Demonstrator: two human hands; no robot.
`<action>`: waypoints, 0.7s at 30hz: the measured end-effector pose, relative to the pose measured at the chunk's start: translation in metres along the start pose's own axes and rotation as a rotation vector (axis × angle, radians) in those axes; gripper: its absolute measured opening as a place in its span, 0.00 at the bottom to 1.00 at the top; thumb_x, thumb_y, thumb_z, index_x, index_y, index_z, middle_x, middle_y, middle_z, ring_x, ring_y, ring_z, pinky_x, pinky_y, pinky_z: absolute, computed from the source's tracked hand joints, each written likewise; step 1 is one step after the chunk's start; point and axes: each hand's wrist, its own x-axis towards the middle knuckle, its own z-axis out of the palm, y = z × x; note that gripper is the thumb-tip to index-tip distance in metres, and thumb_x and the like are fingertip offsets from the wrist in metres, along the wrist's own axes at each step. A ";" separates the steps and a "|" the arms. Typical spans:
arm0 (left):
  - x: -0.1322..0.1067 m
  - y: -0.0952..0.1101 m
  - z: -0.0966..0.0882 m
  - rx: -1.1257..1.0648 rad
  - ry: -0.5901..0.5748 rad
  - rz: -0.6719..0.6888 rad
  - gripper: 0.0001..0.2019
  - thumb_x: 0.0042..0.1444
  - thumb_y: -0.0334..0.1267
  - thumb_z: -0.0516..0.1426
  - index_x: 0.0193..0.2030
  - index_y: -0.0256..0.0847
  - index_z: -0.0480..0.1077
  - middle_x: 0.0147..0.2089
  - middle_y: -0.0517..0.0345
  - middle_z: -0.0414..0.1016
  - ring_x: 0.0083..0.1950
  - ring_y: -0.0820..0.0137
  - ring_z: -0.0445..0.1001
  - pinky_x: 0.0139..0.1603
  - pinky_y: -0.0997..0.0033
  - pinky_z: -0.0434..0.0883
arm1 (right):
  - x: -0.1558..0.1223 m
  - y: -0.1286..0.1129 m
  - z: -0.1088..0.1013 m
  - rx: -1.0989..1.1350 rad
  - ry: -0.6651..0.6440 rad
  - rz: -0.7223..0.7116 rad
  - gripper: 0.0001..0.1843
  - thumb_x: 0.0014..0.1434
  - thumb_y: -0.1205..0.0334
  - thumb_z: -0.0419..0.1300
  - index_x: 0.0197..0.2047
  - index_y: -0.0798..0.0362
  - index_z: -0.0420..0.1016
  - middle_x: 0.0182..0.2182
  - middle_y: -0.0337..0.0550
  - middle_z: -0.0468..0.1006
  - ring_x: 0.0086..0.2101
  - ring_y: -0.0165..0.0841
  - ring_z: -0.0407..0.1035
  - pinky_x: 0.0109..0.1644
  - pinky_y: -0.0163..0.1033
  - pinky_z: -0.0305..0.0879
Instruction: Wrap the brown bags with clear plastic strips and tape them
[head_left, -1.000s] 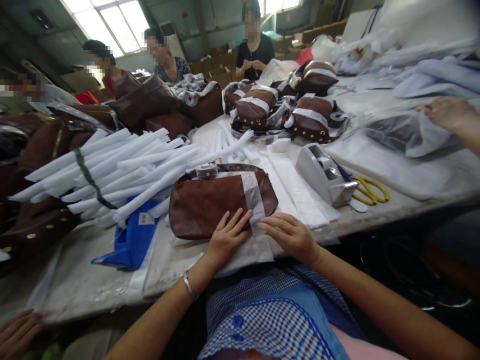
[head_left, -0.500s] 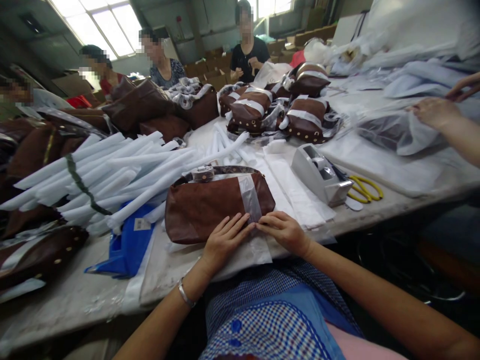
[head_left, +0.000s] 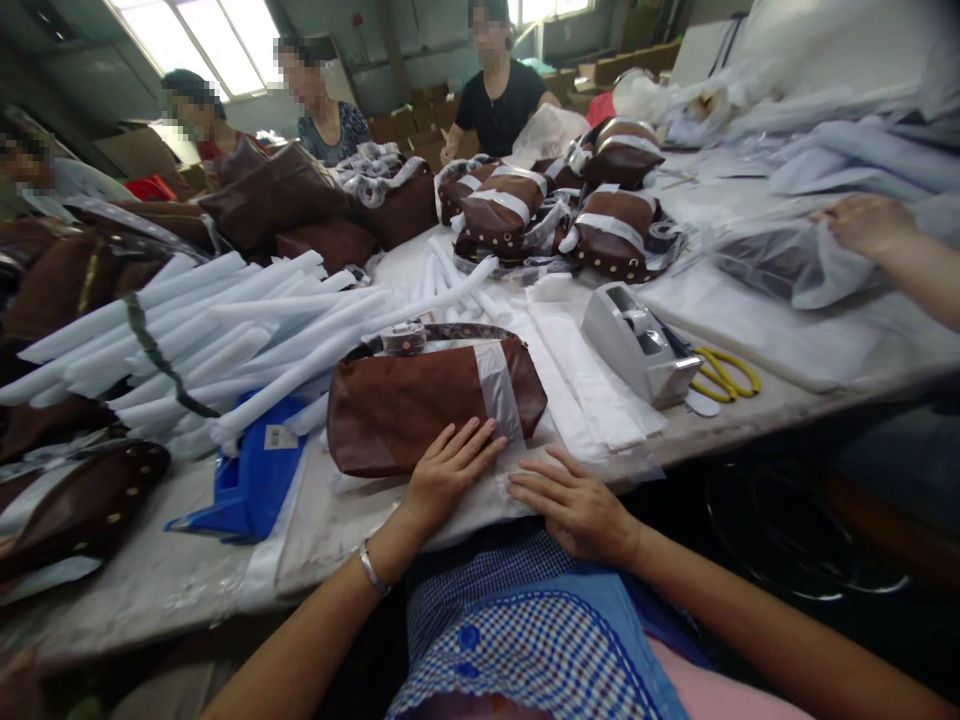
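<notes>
A brown handbag (head_left: 409, 405) lies in front of me near the table's edge, its studded strap along the far side. Around its right part runs a translucent white wrapping strip (head_left: 496, 385), whose loose end spreads toward me over the edge. My left hand (head_left: 450, 470) rests with fingers stretched against the bag's near side, the fingertips at the strip. Over the strip's near end is my right hand (head_left: 574, 500), its fingers extended and a little apart; whether it presses on the strip I cannot tell.
A grey tape dispenser (head_left: 637, 345) and yellow-handled scissors (head_left: 724, 375) lie to the right. White rolls (head_left: 225, 340) and a blue tape dispenser (head_left: 259, 480) are at the left. Wrapped bags (head_left: 506, 205) stand behind. A co-worker's hand (head_left: 874, 225) holds plastic at right; several people sit beyond.
My right hand has drawn back toward me from the bag's near edge, and its pinched fingers have opened out. My left hand stays on the bag, nearly unmoved.
</notes>
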 end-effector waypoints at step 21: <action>0.001 0.001 0.000 0.039 0.032 0.012 0.27 0.67 0.31 0.52 0.72 0.48 0.55 0.73 0.56 0.58 0.71 0.61 0.61 0.69 0.56 0.65 | 0.016 0.009 0.012 0.076 0.166 0.060 0.11 0.68 0.68 0.56 0.48 0.51 0.79 0.43 0.45 0.84 0.42 0.35 0.76 0.47 0.43 0.73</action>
